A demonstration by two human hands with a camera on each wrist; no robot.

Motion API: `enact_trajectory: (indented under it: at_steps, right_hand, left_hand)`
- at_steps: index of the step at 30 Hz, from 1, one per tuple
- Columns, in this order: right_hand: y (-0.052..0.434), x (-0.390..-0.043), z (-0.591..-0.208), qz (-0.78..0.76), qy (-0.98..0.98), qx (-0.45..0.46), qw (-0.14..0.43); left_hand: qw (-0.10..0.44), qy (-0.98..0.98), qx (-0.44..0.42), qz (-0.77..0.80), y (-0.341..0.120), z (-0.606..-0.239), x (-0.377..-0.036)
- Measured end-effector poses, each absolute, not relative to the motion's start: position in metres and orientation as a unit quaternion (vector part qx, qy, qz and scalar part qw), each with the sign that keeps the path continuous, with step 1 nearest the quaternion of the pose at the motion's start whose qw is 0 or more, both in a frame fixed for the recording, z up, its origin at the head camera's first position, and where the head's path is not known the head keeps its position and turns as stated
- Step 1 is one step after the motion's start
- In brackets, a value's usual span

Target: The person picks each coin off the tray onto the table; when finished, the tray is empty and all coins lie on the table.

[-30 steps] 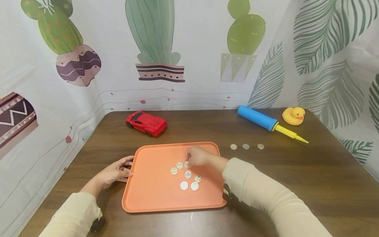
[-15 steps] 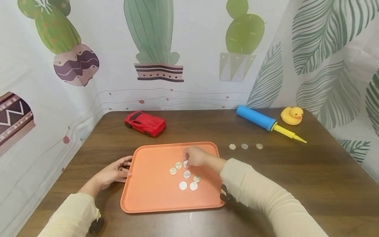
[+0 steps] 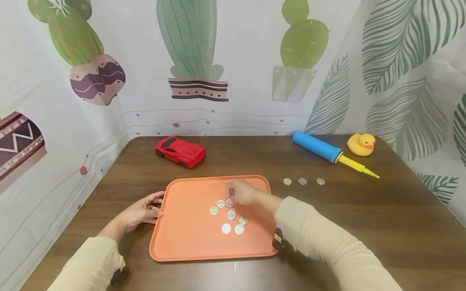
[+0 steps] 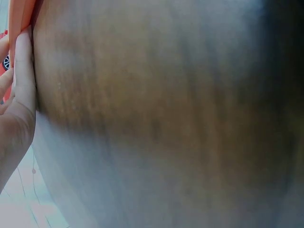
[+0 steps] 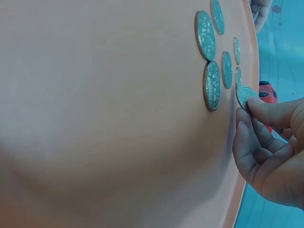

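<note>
I see my right hand (image 3: 242, 192) over the far half of the orange tray (image 3: 182, 238), its fingers (image 5: 266, 110) curled and pinching one coin (image 5: 244, 96) by its edge, so that the coin stands tilted with its lower rim on or just off the tray floor. That coin sits at the far end of the cluster of loose coins (image 3: 226, 228), which lie flat near the middle of the tray. My left hand (image 3: 140, 211) rests against the tray's left rim, fingers straight and loose, holding nothing.

The right wrist view shows the pinch plainly: thumb and forefinger close on the raised coin, with flat coins just beside it. From the head view the knuckles cover that coin almost wholly. The head view alone shows the rest of the counter (image 3: 382, 218): three more coins (image 3: 302, 181) in a row off the tray's far right corner, a red toy car (image 3: 179, 152) beyond the tray's far left corner, a blue and yellow hand pump (image 3: 327, 151) and a yellow rubber duck (image 3: 361, 144) further right of the tray. The left wrist view is blurred; I make out only the hand's edge against the tray rim.

The coins are thin silvery discs with patterned faces. The tray is smooth matte plastic with rounded corners and a low lip. The counter is dark wood grain.
</note>
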State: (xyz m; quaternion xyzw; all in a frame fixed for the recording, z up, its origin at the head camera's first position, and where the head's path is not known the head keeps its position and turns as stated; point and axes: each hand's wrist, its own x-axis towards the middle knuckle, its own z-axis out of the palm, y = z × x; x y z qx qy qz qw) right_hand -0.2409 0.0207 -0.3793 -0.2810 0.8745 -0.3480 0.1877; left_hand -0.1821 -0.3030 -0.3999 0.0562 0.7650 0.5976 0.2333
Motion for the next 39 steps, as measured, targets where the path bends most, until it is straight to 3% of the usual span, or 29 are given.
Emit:
enact_trajectory:
  at_steps: [14,39]
  right_hand:
    - [0.043,-0.24,-0.373,-0.399,0.852,-0.288,0.177]
    - [0.146,-0.255,-0.362,-0.503,0.838,-0.172,0.122]
  left_hand:
    - [0.233,0.77,0.052,0.592,-0.304,-0.401,-0.183]
    - [0.233,0.77,0.052,0.592,-0.304,-0.401,-0.183]
